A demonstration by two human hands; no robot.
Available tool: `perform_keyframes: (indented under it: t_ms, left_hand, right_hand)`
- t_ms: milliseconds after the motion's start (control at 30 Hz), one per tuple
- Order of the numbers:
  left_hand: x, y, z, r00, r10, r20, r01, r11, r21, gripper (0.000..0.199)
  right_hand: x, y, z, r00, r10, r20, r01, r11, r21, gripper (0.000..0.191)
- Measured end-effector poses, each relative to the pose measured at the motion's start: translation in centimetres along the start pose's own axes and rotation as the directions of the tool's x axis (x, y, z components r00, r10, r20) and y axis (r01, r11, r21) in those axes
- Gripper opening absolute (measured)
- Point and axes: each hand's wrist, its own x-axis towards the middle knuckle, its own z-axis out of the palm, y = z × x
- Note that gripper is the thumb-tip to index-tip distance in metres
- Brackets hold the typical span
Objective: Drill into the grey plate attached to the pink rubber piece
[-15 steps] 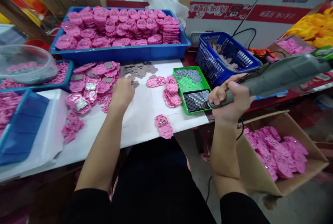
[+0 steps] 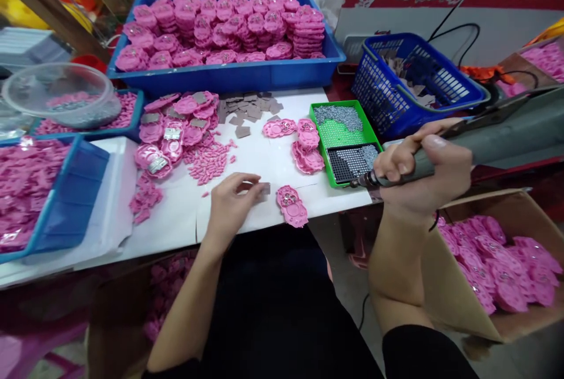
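My left hand is closed in a pinch on a small grey square piece, just left of a pink plastic part lying at the table's front edge. In my right hand is a grey electric screwdriver, its tip pointing left by the near edge of a green tray of small screws. More pink parts lie between that tray and a scatter of grey squares. Small pink pegs are heaped left of my left hand.
A long blue tray of stacked pink parts stands at the back. A blue basket sits at the back right. Below on the right is a cardboard box of pink parts. Blue bins line the left side.
My left hand has moved from the grey squares toward the front and right, carrying one square. The right hand still holds the screwdriver. The camera view has shifted somewhat.
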Motion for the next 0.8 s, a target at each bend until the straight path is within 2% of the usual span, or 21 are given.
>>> perform_keyframes:
  t_ms: [67,167,300,433,633,733,800]
  left_hand:
    - [-1.7,-0.7,0.4,0.999,0.032,-0.017,-0.031,0.998,0.046,0.020]
    - [-2.6,-1.0,0.6,0.994,0.113,0.003,-0.112,0.987,0.118,0.017]
    - [-2.9,-0.8,-0.1,0.981,0.150,0.121,-0.166,0.978,0.129,0.018]
    - [-3.1,-0.5,-1.1,0.962,0.175,0.211,-0.221,0.950,0.220,0.020]
    - [-3.1,0.2,-0.9,0.956,0.249,0.157,-0.285,0.918,0.278,0.019]
    - [-3.2,0.5,-0.2,0.947,0.307,0.090,-0.320,0.895,0.312,0.020]
    - [-3.8,0.8,0.0,0.944,0.330,0.028,-0.313,0.865,0.392,0.022]
  right_hand:
    - [-0.2,0.0,0.4,1.000,-0.007,-0.008,0.007,1.000,0.005,0.010]
    - [-0.4,0.0,0.7,1.000,0.006,-0.002,-0.006,1.000,0.007,0.010]
    - [-0.5,0.1,0.5,0.999,0.030,0.016,-0.030,1.000,0.000,0.013]
    - [-0.6,0.2,0.2,1.000,0.019,-0.004,-0.019,1.000,0.017,0.009]
    - [-1.1,-0.1,-0.3,0.999,0.042,0.017,-0.042,0.999,-0.025,0.015]
    - [-1.3,-0.3,-0.5,0.999,0.043,0.029,-0.042,0.999,-0.028,0.017]
    - [-1.3,-0.2,-0.7,0.999,0.029,0.036,-0.028,0.999,-0.026,0.018]
